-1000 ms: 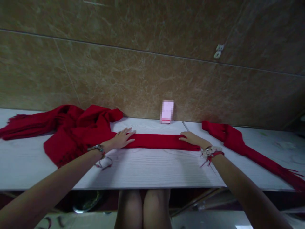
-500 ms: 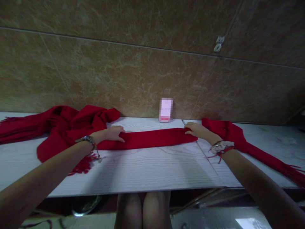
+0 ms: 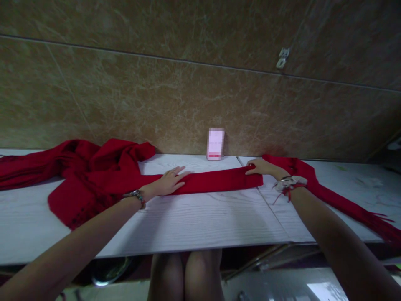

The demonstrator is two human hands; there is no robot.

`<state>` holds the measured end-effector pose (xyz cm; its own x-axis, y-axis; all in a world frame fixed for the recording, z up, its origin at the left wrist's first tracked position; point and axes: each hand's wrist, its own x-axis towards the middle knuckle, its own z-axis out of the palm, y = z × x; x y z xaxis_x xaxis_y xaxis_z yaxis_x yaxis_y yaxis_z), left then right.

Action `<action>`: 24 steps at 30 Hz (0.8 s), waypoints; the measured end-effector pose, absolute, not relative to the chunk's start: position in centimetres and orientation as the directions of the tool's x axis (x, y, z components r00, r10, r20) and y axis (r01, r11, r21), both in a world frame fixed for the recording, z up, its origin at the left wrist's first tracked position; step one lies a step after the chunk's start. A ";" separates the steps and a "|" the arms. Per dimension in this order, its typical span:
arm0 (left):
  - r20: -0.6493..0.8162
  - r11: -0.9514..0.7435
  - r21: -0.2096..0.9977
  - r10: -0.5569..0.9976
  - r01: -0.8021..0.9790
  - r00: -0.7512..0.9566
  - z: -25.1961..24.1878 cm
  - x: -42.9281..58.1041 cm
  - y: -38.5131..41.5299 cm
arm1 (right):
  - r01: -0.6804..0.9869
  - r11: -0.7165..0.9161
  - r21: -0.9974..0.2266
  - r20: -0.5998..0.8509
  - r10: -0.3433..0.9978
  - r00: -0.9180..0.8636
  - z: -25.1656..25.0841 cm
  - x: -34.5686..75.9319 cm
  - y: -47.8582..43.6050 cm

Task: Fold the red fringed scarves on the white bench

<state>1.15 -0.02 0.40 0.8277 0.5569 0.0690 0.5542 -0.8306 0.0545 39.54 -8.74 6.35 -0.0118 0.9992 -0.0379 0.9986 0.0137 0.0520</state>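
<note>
A red scarf (image 3: 216, 180) lies as a flat, narrow strip across the white tabletop, its left part spreading into a loose heap. My left hand (image 3: 171, 182) rests on the strip with its fingers spread. At the strip's right end my right hand (image 3: 255, 166) pinches the far edge of the cloth between thumb and fingers. Behind my right wrist lies another red fabric piece (image 3: 332, 194), running to the right with a fringed end. Whether it joins the strip is hidden.
A pale pink phone-like object (image 3: 215, 144), pixelated, leans against the brown marbled wall (image 3: 175, 96) behind the white table (image 3: 194, 221). A small white hook (image 3: 282, 58) is on the wall. My knees show below the table's front edge.
My left hand has slid right along the strip, and its fingers have spread. The strip's right end looks squarer, and the fringe near my left forearm is now mostly out of sight.
</note>
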 end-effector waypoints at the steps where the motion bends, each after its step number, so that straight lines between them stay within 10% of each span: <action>1: 0.033 -0.858 0.067 0.513 0.510 0.858 0.3 2.2 -0.6 | 0.997 -0.035 0.070 -0.036 0.999 0.037 6.0 39.6 -8.6; 6: -0.060 -0.890 0.084 0.445 0.449 0.894 0.1 5.1 -1.8 | 0.985 -0.117 0.126 0.062 0.992 0.110 3.4 38.1 -8.0; 10: -0.077 -0.887 0.086 0.448 0.454 0.891 0.2 5.4 -1.6 | 0.984 0.173 0.039 0.231 0.957 -0.177 1.0 33.7 -7.7; 24: -0.160 -0.809 0.055 0.571 0.585 0.805 1.6 -2.0 -1.2 | 0.948 0.279 -0.150 -0.064 0.955 -0.291 1.5 30.5 -8.3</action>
<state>-1.95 -1.22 1.64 0.8050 0.5713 -0.1599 0.5850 -0.8092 0.0546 30.50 -8.33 1.49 -0.2910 0.9546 -0.0643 0.9485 0.2790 -0.1503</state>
